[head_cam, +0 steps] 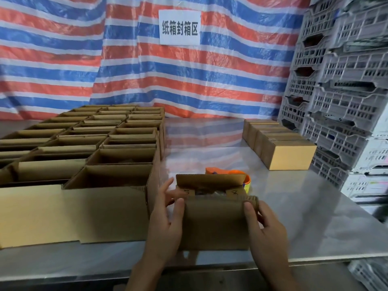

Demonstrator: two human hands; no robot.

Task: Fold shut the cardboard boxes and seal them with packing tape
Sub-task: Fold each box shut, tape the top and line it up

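Note:
A small brown cardboard box (214, 225) stands on the steel table (315, 217) in front of me. Its two short side flaps are folded inward, the far long flap stands up and the near long flap is bent toward me. My left hand (165, 219) holds the box's left side, thumb on the near flap, fingers spread beside the left edge. My right hand (264, 225) grips the right end of the near flap. An orange tape dispenser (228, 172) with a yellow-labelled roll lies right behind the box, mostly hidden by it.
Several open boxes (117, 156) stand in rows on the left half of the table. A row of shut boxes (281, 148) sits at the right back. Grey plastic crates (340, 91) are stacked at the right. A striped tarp with a white sign (179, 27) hangs behind.

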